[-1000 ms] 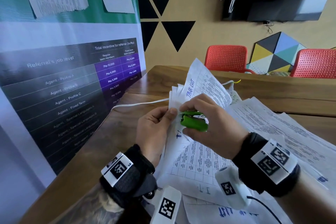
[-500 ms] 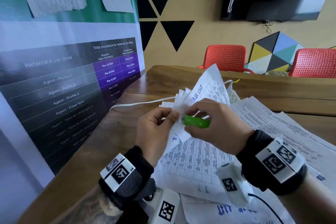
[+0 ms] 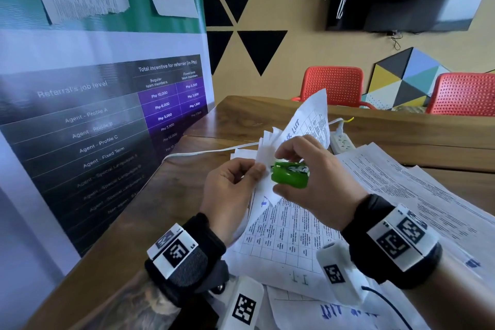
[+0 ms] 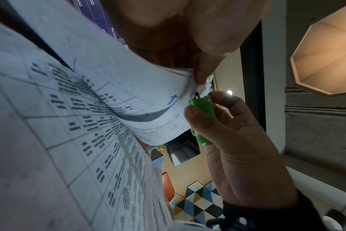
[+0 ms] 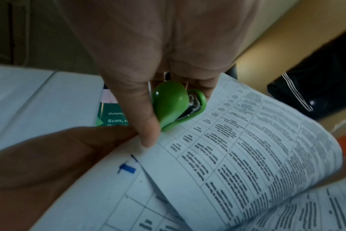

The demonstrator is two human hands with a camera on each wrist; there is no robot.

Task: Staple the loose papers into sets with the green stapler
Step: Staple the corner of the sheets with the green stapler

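Nearest the wearer, on the wooden worktop (image 3: 128, 222), printed sheets (image 3: 284, 244) with ruled tables lie overlapping, some marked in blue pen, and they spread away to the right under both wrists. Just above them the left hand (image 3: 230, 190) pinches the corner of a lifted set of papers (image 3: 270, 142) between thumb and curled fingers, so the corners fan out at its fingertips and the top sheet curls up and away. The right hand (image 3: 310, 179) grasps the green stapler (image 3: 290, 175), thumb under it and fingers curled over its top, with its mouth set at the pinched corner, touching the paper edge right beside the left thumb. In the right wrist view the stapler (image 5: 176, 104) shows its metal insides between the two green halves, which stand slightly apart; whether paper sits between them cannot be told. Beyond the hands a white cable (image 3: 203, 152) runs across the worktop, and a white power strip (image 3: 341, 142) lies near the paper stack. Farther back stand two red chairs (image 3: 334, 86), and a poster (image 3: 107, 104) with a table of figures leans at the left.
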